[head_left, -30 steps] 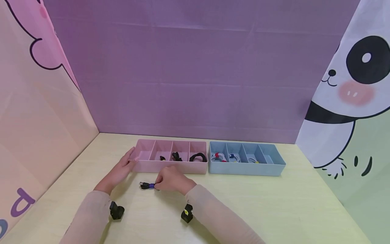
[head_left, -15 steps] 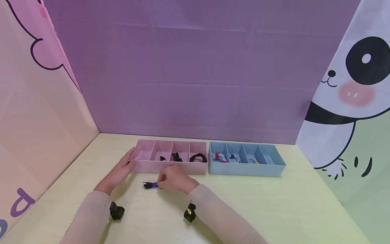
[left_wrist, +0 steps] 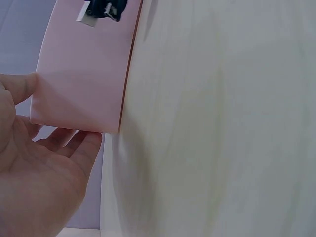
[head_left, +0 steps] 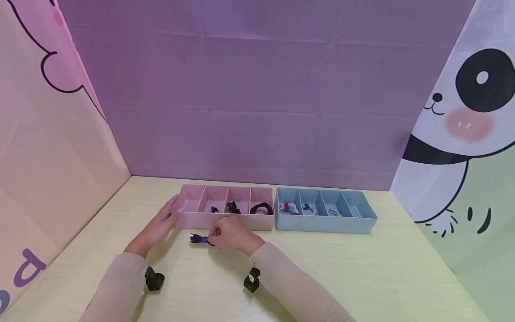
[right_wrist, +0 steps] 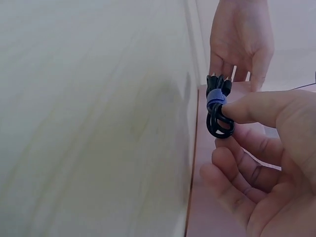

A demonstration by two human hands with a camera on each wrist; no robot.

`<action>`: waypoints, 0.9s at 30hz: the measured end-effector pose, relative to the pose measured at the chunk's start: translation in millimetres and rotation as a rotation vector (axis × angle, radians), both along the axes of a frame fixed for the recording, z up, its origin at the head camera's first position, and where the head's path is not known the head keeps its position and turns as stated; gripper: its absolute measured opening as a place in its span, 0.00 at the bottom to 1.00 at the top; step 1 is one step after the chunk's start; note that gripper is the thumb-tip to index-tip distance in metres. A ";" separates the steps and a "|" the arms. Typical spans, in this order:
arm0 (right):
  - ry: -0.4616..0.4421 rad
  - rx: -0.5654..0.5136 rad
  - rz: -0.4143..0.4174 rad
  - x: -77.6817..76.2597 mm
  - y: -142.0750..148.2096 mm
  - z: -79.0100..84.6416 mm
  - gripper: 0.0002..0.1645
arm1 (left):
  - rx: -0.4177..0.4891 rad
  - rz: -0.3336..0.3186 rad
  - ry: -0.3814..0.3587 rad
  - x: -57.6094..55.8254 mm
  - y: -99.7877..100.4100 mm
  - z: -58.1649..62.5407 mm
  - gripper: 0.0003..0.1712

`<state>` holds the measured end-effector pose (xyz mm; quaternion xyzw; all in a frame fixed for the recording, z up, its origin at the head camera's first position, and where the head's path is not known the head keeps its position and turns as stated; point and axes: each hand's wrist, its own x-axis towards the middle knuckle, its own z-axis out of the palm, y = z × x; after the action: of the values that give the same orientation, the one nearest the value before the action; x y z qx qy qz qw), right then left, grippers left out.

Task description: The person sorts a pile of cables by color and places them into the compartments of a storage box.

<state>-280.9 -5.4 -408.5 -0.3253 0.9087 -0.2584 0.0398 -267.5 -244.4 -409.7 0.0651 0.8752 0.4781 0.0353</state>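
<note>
In front of the pink compartment box (head_left: 225,220), my right hand (head_left: 231,235) pinches a small coiled black cable (head_left: 196,239) between thumb and fingers. A blue-purple strap (right_wrist: 216,97) binds the coil, and its metal plug ends point away from the right hand, toward the left hand in the right wrist view. The cable is held above the table. My left hand (head_left: 158,223) touches the left end of the pink box, fingers fairly straight on the end wall and thumb near the rim (left_wrist: 35,81).
Dark cables, including a black coil (head_left: 261,207), lie in three pink compartments; nothing shows in the leftmost. Right beside it stands a blue compartment box (head_left: 326,224) with white cables in three compartments. A purple backdrop (head_left: 257,98) rises behind the table.
My right hand has shifted slightly right with the cable, whose plug end has tipped upward. The left hand and both boxes stay in place.
</note>
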 end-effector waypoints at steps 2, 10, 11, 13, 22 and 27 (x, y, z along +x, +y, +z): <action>0.005 -0.014 0.000 -0.1 0.4 0.9 0.03 | -0.002 0.001 -0.006 0.2 0.1 0.7 0.47; 0.023 -0.046 0.000 1.3 2.4 8.0 0.02 | -0.001 -0.001 -0.005 0.2 -0.4 1.6 0.46; 0.024 -0.045 0.002 1.3 2.8 8.7 0.03 | 0.002 -0.001 -0.003 0.3 -0.3 1.2 0.46; 0.008 -0.058 0.004 1.4 3.6 10.6 0.03 | 0.009 -0.004 -0.002 0.4 0.3 0.8 0.45; -0.021 -0.136 0.009 1.5 5.5 25.5 0.05 | -0.003 0.004 -0.011 1.0 0.3 0.1 0.46; -0.039 -0.169 -0.012 1.8 4.4 31.0 0.05 | 0.017 -0.008 0.010 0.0 -0.9 -0.7 0.43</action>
<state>-279.1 -1.0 -377.5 -0.3170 0.8846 -0.3409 0.0286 -267.4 -245.3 -410.4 0.0711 0.8710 0.4851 0.0322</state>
